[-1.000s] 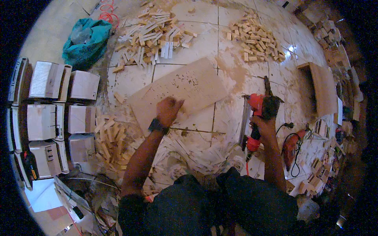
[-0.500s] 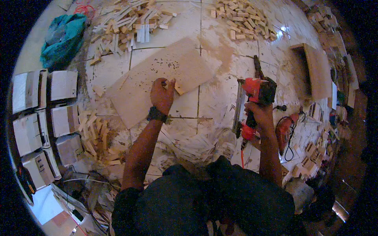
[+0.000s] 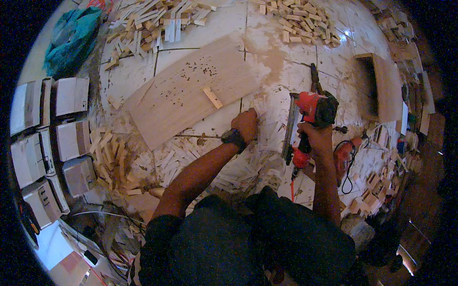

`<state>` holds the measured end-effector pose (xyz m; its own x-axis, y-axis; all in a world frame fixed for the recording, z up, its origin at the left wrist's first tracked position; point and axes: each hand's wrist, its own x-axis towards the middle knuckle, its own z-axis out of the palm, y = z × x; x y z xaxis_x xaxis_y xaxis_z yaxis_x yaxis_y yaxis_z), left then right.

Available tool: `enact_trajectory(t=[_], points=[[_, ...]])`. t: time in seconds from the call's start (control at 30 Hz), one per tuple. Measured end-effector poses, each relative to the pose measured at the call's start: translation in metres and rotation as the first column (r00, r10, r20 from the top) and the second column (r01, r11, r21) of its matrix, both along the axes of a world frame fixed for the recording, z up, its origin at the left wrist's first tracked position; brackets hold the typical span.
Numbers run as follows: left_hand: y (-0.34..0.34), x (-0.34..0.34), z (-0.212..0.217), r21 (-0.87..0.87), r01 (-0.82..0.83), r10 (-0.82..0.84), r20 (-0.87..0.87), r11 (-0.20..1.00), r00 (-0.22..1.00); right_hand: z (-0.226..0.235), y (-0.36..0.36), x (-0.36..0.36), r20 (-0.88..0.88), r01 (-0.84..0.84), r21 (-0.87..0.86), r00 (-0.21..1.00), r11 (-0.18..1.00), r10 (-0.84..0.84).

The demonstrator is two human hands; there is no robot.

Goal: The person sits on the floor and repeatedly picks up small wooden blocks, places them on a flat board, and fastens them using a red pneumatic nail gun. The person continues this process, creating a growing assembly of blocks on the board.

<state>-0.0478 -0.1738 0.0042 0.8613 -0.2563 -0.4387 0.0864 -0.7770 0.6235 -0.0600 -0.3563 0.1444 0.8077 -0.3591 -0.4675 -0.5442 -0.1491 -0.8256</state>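
My right hand is wrapped round the handle of a red and black nail gun, which has a red air hose at its lower end. My left hand, with a dark watch on the wrist, reaches down beside a heap of thin pale strips. Its fingers are curled, and what they hold, if anything, is hidden. Just beyond it lies a flat wooden board on the floor, scattered with small dark bits. A short wood block rests near the board's closer edge, with neither hand touching it.
Piles of wood pieces and blocks lie at the far side. Box-shaped wooden pieces line the left, near a green cloth bundle. On the right stand an open wooden box and a red corded tool.
My left hand has moved off the board, right and nearer to me, to the thin strips. The wood block on the board now shows fully. My right hand still holds the nail gun.
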Motion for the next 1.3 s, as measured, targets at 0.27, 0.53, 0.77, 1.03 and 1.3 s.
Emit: enact_trajectory(t=[0.27, 0.53, 0.77, 1.03, 1.3], points=[[0.105, -0.01, 0.001, -0.492, -0.547, 0.612, -0.037, 0.677, 0.79, 0.008, 0.027, 0.009, 0.005, -0.1, -0.001, 0.995, 0.995, 0.101], [0.145, 0.019, -0.009, -0.393, -0.39, 0.456, 0.085, 0.833, 0.886, -0.005, 0.07, 0.021, -0.045, -0.34, -0.056, 0.94, 0.939, 0.337], [0.151, 0.022, -0.014, -0.468, -0.472, 0.524, -0.023, 0.747, 0.851, 0.002, 0.113, 0.033, 0.072, -0.526, -0.097, 0.843, 0.845, 0.533], [0.151, 0.023, -0.016, -0.411, -0.453, 0.523, 0.068, 0.791, 0.85, -0.002, 0.156, 0.043, 0.04, -0.646, -0.082, 0.759, 0.759, 0.65], [0.147, 0.022, -0.026, -0.463, -0.435, 0.55, 0.144, 0.772, 0.822, -0.01, 0.162, 0.048, 0.083, -0.696, -0.213, 0.686, 0.686, 0.723]])
